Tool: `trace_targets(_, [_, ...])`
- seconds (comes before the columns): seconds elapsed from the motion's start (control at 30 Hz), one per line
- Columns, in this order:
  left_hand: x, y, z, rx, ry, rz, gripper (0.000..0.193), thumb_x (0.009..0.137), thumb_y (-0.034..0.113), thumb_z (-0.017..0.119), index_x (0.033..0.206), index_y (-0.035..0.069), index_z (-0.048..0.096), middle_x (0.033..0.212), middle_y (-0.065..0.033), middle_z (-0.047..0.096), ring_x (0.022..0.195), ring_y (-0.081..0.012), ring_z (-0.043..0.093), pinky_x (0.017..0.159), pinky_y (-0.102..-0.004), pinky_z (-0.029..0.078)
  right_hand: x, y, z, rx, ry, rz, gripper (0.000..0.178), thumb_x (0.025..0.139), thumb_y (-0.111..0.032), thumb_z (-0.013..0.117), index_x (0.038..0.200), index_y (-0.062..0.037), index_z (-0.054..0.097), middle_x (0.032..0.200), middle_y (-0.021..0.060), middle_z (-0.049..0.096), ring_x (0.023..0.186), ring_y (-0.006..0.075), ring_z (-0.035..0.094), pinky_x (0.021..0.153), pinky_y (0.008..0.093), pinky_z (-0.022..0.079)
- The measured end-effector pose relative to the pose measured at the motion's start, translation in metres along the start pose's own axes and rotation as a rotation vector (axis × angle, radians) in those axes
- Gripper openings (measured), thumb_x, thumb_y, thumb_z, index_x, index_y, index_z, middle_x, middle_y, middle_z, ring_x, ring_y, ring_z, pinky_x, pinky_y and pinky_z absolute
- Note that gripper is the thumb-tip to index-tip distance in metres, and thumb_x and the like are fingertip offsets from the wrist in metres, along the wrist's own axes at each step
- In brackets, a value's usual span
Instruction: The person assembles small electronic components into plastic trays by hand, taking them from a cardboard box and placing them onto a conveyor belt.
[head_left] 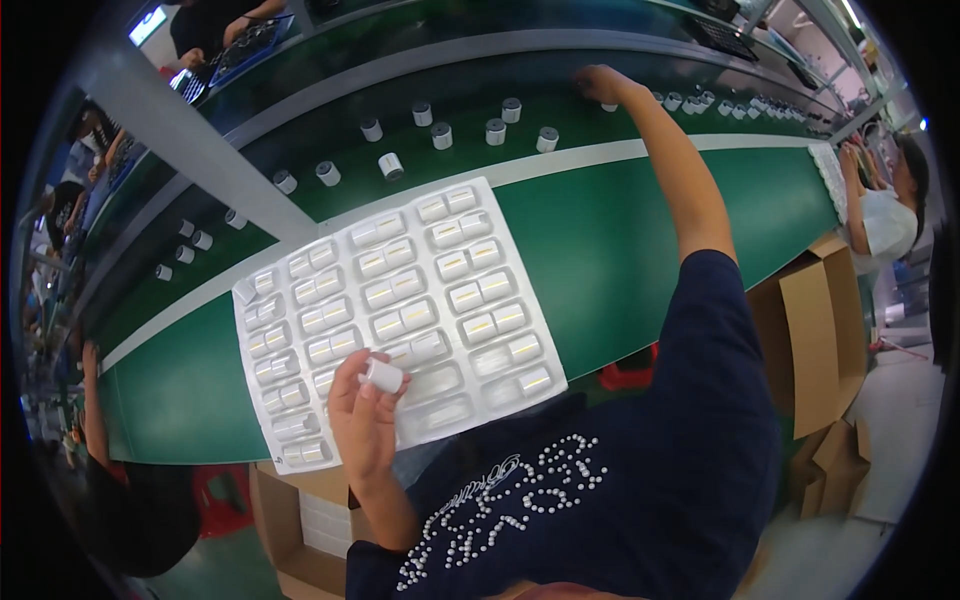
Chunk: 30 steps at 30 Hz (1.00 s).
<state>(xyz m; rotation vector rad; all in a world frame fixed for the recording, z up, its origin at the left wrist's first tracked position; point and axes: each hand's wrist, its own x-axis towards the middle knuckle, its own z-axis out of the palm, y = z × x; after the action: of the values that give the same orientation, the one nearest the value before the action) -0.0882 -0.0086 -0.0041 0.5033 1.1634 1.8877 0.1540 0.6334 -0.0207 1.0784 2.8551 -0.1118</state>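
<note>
A white cylinder (384, 376) is pinched in the fingers of my left hand (364, 412), over the near part of a white moulded tray (424, 262). Most tray pockets hold white cylinders lying on their sides, often in pairs. Near my left hand, some pockets are bare and two at the right hold a single cylinder. My right hand (603, 84) reaches far across to the dark green conveyor belt (465, 165). Its fingers point down in dim light, so their grip is unclear. Just below that hand stands another white cylinder (609, 106).
Several dark-topped cylinders (441, 136) stand along the belt, with more at far right. A grey post (190, 135) rises left of the tray. Cardboard boxes (808, 335) stand at right, another box (275, 520) below. Co-workers sit at both ends (890, 215).
</note>
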Motion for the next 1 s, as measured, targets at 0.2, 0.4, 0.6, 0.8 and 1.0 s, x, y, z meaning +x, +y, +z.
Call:
trace_targets(0.2, [-0.005, -0.005, 0.019, -0.443, -0.091, -0.238, 0.046, 0.102, 0.012, 0.052, 0.143, -0.002, 0.04, 0.126, -0.0178, 0.059, 0.1, -0.0309, 0.069, 0.086, -0.0335, 0.06, 0.002, 0.005, 0.007, 0.148, 0.33, -0.064, 0.032, 0.09, -0.021, 0.067, 0.118, -0.0047, 0.067, 0.109, 0.0166, 0.07, 0.1, 0.0327, 0.067, 0.091, 0.0387, 0.052])
trace_targets(0.4, [-0.003, -0.009, 0.014, -0.646, -0.097, -0.289, 0.041, 0.102, 0.015, 0.05, 0.14, 0.002, 0.042, 0.131, -0.0195, 0.055, 0.114, -0.0318, 0.061, 0.096, -0.0367, 0.054, -0.03, -0.105, -0.012, 1.169, 0.368, 0.009, 0.035, 0.094, -0.018, 0.067, 0.125, 0.0, 0.065, 0.108, 0.0106, 0.07, 0.092, 0.0103, 0.063, 0.077, 0.0224, 0.05])
trace_targets(0.6, [0.005, -0.013, 0.016, -0.835, -0.032, -0.326, 0.039, 0.101, 0.012, 0.051, 0.137, 0.0, 0.044, 0.135, -0.0224, 0.052, 0.119, -0.0326, 0.056, 0.1, -0.0341, 0.051, -0.11, -0.248, -0.035, 1.865, 0.283, -0.165, 0.035, 0.1, -0.01, 0.057, 0.133, 0.004, 0.056, 0.113, 0.011, 0.065, 0.096, 0.0121, 0.06, 0.082, 0.0241, 0.051])
trace_targets(0.8, [0.001, -0.028, 0.006, -0.939, -0.141, -0.242, 0.035, 0.102, 0.009, 0.049, 0.135, -0.002, 0.046, 0.121, -0.0174, 0.062, 0.114, -0.0298, 0.062, 0.099, -0.0365, 0.053, -0.169, -0.362, -0.061, 1.731, -0.048, -0.365, 0.038, 0.099, -0.008, 0.057, 0.135, 0.0027, 0.054, 0.116, 0.012, 0.064, 0.095, 0.0134, 0.06, 0.078, 0.0246, 0.051])
trace_targets(1.0, [-0.002, -0.018, 0.024, -0.198, -0.093, 0.077, 0.043, 0.091, -0.004, 0.064, 0.132, -0.004, 0.053, 0.116, -0.0135, 0.064, 0.109, -0.0237, 0.065, 0.091, -0.0357, 0.055, -0.209, -0.384, -0.058, 1.441, -0.321, -0.47, 0.042, 0.084, 0.009, 0.068, 0.125, 0.0024, 0.061, 0.12, 0.0109, 0.06, 0.095, 0.0098, 0.055, 0.077, 0.0234, 0.05])
